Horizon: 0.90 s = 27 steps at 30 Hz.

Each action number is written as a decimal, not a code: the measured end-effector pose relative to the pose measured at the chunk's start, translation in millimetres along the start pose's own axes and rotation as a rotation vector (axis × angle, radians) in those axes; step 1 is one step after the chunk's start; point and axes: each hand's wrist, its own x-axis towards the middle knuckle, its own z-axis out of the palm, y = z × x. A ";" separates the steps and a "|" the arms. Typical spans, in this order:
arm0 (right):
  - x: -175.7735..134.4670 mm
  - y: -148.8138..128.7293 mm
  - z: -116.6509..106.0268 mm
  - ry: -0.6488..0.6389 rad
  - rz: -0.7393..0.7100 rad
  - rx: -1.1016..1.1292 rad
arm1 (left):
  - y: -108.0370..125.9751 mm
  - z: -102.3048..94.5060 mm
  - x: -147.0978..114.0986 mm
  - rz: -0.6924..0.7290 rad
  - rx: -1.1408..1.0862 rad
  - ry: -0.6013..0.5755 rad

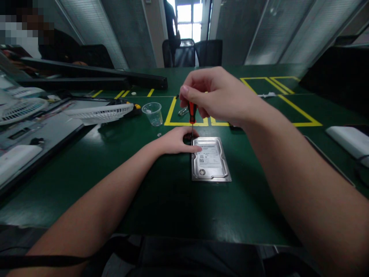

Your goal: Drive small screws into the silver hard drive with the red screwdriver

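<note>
- Across the whole middle lies a dark green bench (161,207), smooth and a bit shiny, with yellow tape (178,124) making boxes on its far half.
- Past the bench stand dark chairs (184,57), and behind them is a bright window (188,23).
- Big glass walls with blinds (271,30) stand on both sides of the door gap.
- One person (170,23) stands in that gap, and another person (57,46) is at the far left.
- On the left of the bench are white fan covers (103,112), a wide flat panel and two long black bars (95,73).
- A clear plastic cup (155,114) stands near the left hand (178,140), with tiny metal bits (159,134) just in front of it.
- On the right sits a white box (344,140).
- The silver hard drive (211,163) lies flat on the bench, in front of the person, label up.
- The left grip holds its far left corner, thumb on top, and hides that corner.
- The right hand (215,92) is above; its grip pinches a red and black screwdriver (192,115), which points down at that corner.
- The right hand and arm block part of the tape and the bench behind.
</note>
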 end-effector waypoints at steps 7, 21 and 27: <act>2.0 7.4 -2.4 0.026 0.043 0.014 | -2.8 0.7 0.1 0.008 -0.012 0.008; -1.6 2.9 -3.0 0.068 0.004 -0.049 | 0.3 -1.0 0.3 -0.004 -0.003 -0.001; 1.4 4.6 -3.1 0.008 0.030 -0.072 | -4.2 1.2 1.2 0.012 -0.014 0.002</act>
